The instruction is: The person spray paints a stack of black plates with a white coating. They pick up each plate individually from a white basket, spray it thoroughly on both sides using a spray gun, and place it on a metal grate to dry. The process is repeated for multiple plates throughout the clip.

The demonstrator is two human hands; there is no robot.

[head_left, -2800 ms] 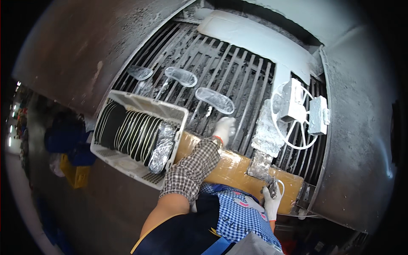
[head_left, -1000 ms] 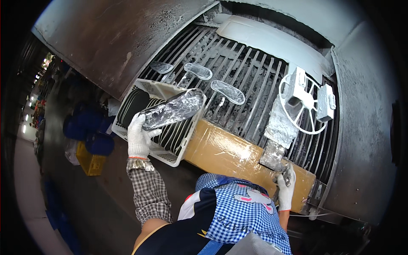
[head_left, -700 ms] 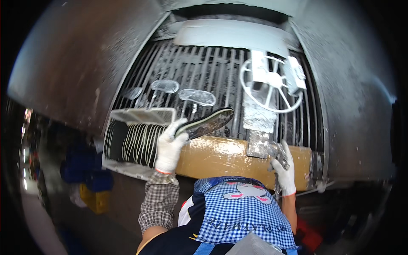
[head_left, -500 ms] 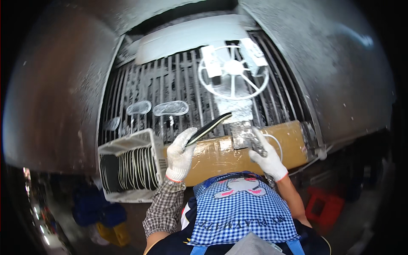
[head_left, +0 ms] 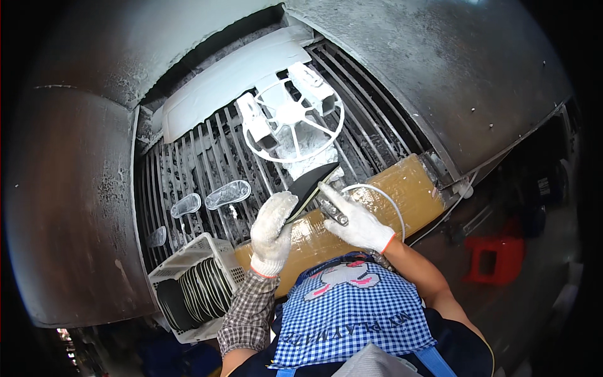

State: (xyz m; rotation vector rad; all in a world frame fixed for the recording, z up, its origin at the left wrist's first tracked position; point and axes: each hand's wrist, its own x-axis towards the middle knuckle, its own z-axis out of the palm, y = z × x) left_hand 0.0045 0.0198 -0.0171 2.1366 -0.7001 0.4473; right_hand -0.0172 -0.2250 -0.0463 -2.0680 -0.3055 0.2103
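Surface: grate point(head_left: 202, 157) of parallel bars, crusted with white and grey residue. Enclosed by stained metal panels, left panel point(head_left: 69, 207) and right panel point(head_left: 433, 69). Pale sheet point(head_left: 232, 85) lies across the far end. Dim floor at lower right, with a red stool point(head_left: 496, 244) on it.

Around: 3 silvery sole-shaped plates point(head_left: 228, 195) over the left part of the grate, well apart from the basket's far end or near it, in a slanting row. White plastic basket point(head_left: 235, 261) at near left, tilted in view, packed with dark pieces point(head_left: 201, 289) on edge, pale rims showing; count unclear.

In the way: tape-covered brown box point(head_left: 408, 188) along the near edge, between wearer and bars. Beyond it, white spoked wheel point(head_left: 291, 113) carrying 2 white blocks point(head_left: 254, 119), directly ahead of the hands. White hose point(head_left: 391, 200) loops over the box beside the right hand; its join is hidden.

Hands: both in white gloves. Left hand point(head_left: 270, 232) closed around the near end of a dark sole point(head_left: 309, 183); the sole is tilted, above the box's far edge, just short of the wheel. Right hand point(head_left: 361, 226) curled around a metal hand tool point(head_left: 335, 212), index finger extended at the sole's edge; contact there: cannot tell.
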